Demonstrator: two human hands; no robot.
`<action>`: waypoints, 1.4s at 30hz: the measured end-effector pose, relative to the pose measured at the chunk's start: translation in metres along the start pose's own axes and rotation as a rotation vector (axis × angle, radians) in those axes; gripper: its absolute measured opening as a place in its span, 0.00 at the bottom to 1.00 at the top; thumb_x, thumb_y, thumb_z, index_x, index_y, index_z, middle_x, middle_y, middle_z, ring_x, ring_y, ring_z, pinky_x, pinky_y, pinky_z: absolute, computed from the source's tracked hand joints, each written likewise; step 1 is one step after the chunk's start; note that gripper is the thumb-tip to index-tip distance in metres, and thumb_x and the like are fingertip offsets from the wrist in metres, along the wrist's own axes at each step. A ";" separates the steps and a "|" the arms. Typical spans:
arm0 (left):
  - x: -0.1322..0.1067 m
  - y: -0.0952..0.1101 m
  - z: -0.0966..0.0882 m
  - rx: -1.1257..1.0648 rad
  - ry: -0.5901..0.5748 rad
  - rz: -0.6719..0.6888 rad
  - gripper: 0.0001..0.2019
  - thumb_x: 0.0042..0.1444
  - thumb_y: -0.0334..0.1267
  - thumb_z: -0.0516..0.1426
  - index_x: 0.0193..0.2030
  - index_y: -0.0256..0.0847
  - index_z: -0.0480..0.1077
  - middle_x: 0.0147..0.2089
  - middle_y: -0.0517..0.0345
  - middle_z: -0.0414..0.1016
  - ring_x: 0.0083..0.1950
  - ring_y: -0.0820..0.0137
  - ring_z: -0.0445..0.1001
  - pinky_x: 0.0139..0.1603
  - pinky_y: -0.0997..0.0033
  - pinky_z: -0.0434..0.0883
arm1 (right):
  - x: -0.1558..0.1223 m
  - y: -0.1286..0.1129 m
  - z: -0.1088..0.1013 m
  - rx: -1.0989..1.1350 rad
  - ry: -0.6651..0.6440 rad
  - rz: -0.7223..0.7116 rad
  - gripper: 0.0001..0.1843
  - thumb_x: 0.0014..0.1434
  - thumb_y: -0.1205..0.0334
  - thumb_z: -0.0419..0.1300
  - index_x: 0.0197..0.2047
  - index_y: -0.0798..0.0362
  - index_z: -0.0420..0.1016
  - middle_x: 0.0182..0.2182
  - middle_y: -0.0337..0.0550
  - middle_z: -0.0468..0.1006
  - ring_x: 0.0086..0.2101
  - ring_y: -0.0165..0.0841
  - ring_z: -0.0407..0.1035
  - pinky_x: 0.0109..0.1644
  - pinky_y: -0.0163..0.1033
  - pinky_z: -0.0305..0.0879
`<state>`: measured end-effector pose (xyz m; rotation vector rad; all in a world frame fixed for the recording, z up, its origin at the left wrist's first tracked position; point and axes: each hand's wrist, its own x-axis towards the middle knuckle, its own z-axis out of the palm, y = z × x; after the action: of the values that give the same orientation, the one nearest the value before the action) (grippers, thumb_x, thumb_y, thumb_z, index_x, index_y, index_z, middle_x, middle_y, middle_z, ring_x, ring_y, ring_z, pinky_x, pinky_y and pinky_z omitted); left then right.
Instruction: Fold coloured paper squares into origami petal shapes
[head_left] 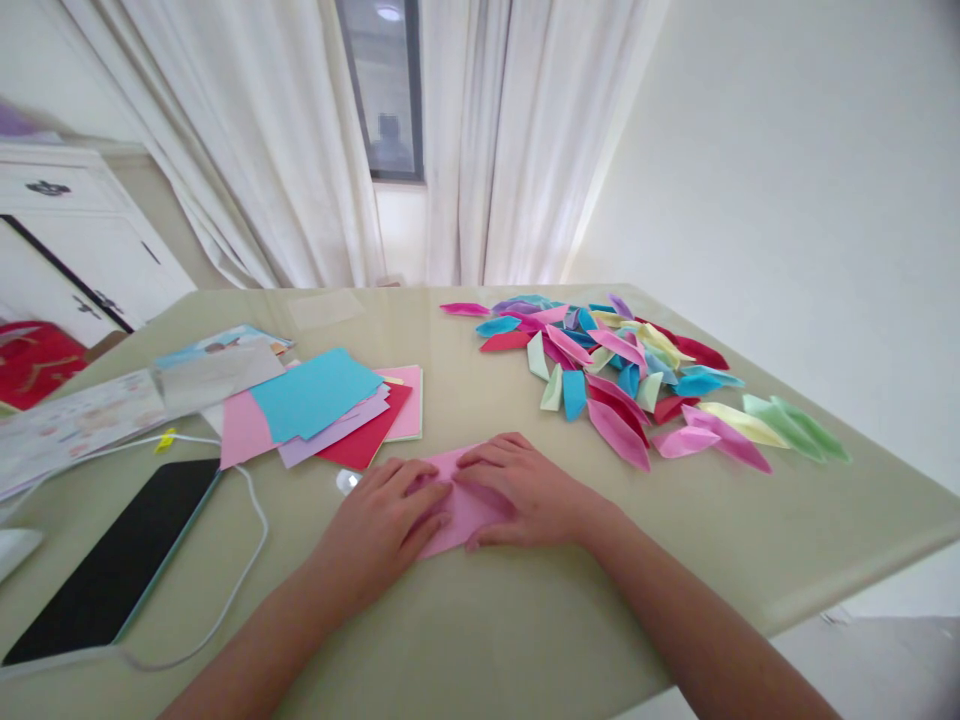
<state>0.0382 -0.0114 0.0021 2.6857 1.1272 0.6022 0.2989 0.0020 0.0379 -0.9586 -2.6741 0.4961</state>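
Note:
A pink sheet of paper (469, 510) lies on the table in front of me, with part of it folded over. My left hand (390, 510) holds its left side, fingers bent and thumb on the paper. From the other side my right hand (517, 490) grips the right part, fingers curled at the far edge and thumb at the near one. The fingertips of both hands come close together near the fold. Parts of the sheet are hidden under the fingers. A small clear shiny object (347, 482) sits just beyond my left hand.
Folded paper pieces (592, 345) in many colours are heaped at the back right. Left of centre, flat sheets lie stacked, a blue sheet (319, 395) on top. A black-screened phone (120, 560), a white cable (259, 530) and printed papers (90, 425) occupy the left of the table (480, 640).

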 end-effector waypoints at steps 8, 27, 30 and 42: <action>-0.003 -0.019 0.006 -0.088 0.061 -0.167 0.14 0.70 0.42 0.57 0.59 0.45 0.74 0.62 0.49 0.76 0.63 0.54 0.72 0.65 0.46 0.68 | -0.002 0.004 -0.002 0.092 -0.050 -0.019 0.27 0.59 0.50 0.72 0.58 0.51 0.76 0.62 0.51 0.76 0.61 0.46 0.69 0.68 0.52 0.59; 0.005 0.000 -0.014 -1.231 0.249 -0.633 0.20 0.57 0.49 0.69 0.52 0.42 0.80 0.68 0.44 0.74 0.60 0.54 0.78 0.51 0.60 0.79 | 0.001 0.010 0.001 0.183 0.340 0.071 0.32 0.59 0.46 0.73 0.62 0.46 0.73 0.68 0.54 0.65 0.67 0.49 0.58 0.72 0.59 0.56; 0.005 0.000 -0.017 -1.333 0.330 -0.728 0.22 0.54 0.50 0.71 0.52 0.40 0.80 0.60 0.43 0.80 0.50 0.59 0.81 0.43 0.65 0.79 | 0.002 0.014 0.003 0.340 0.492 0.132 0.26 0.61 0.48 0.72 0.57 0.47 0.73 0.65 0.54 0.66 0.65 0.48 0.62 0.66 0.55 0.64; 0.005 -0.002 -0.016 -1.142 0.315 -0.495 0.19 0.67 0.51 0.59 0.59 0.47 0.78 0.64 0.48 0.77 0.61 0.57 0.78 0.58 0.57 0.79 | 0.009 0.015 0.007 1.105 0.550 0.350 0.15 0.63 0.50 0.69 0.46 0.45 0.70 0.34 0.34 0.73 0.27 0.28 0.66 0.28 0.31 0.61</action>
<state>0.0330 -0.0064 0.0172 1.3312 0.9877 1.1323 0.2980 0.0165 0.0265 -0.9558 -1.3707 1.3341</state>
